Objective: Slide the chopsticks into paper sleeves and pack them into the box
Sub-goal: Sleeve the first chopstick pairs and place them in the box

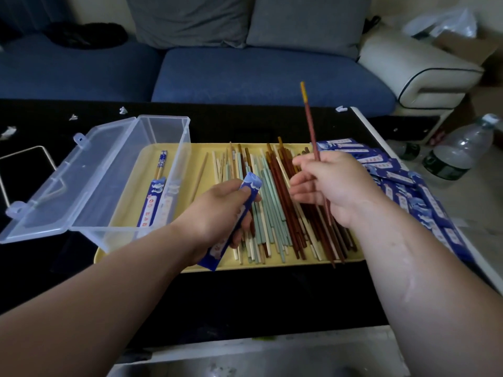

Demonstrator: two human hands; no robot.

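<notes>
My left hand (217, 213) grips a blue paper sleeve (251, 183) above the yellow tray (272, 263). My right hand (329, 183) holds a dark red chopstick (310, 123) with a yellow tip, pointing up and away. Several loose chopsticks (272, 208) in cream, green, brown and red lie in a pile on the tray under both hands. A clear plastic box (174, 131) with its lid (54, 186) open stands on the tray's left end. Inside it lies one sleeved pair of chopsticks (155, 197).
A heap of blue sleeves (413, 191) lies right of the tray on the black table (245, 295). Paper scraps (123, 110) dot the table's far side. Plastic bottles (460, 151) stand on the floor at right. A blue sofa (258, 74) runs behind the table.
</notes>
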